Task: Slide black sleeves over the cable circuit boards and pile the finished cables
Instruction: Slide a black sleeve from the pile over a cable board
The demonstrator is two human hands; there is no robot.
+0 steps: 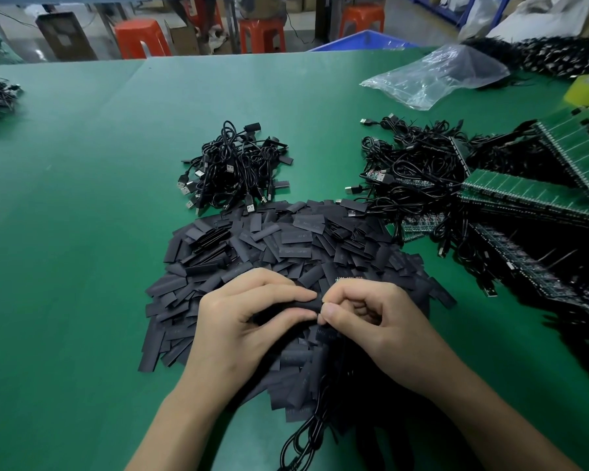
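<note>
- our left hand (249,321) and right hand (371,321) both pinch one black sleeve (306,305) above the loose sleeve heap (286,246)
- its cable (306,433) trails toward us
- finished cables (233,168) lie piled farther back on the table (82,198)

The black sleeve (306,305) I held and the heap of sleeves (286,246) looked like matt, smooth plastic with faint grey print. The cable (312,433) and the pile of finished cables (233,168) had slightly glossy plastic jackets, the pile showing bright metal plugs. The table (82,198) wore a matt green mat, and the bag (432,76) was clear, crinkled, shiny plastic.
</note>
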